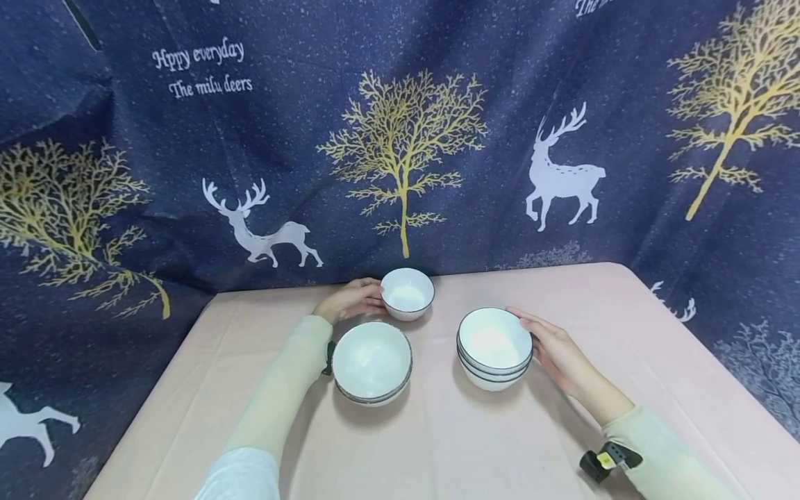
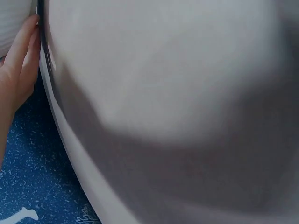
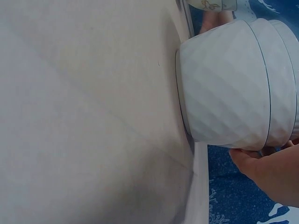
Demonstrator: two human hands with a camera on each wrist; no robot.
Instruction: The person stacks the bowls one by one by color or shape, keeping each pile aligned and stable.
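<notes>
At the back of the table, my left hand holds a small white bowl with a dark rim by its left side. In the left wrist view, its fingers lie against the bowl's ribbed wall. My right hand grips a stack of white, dark-rimmed bowls from the right. The right wrist view shows the stack's faceted outer wall, with fingertips under its lower side in that picture. Between my left forearm and this stack sits another stack of wider white bowls with a patterned rim.
A pale pink cloth covers the table. Behind it hangs a dark blue curtain with deer and gold trees. Small dark devices are strapped at both wrists, the right one plainly visible.
</notes>
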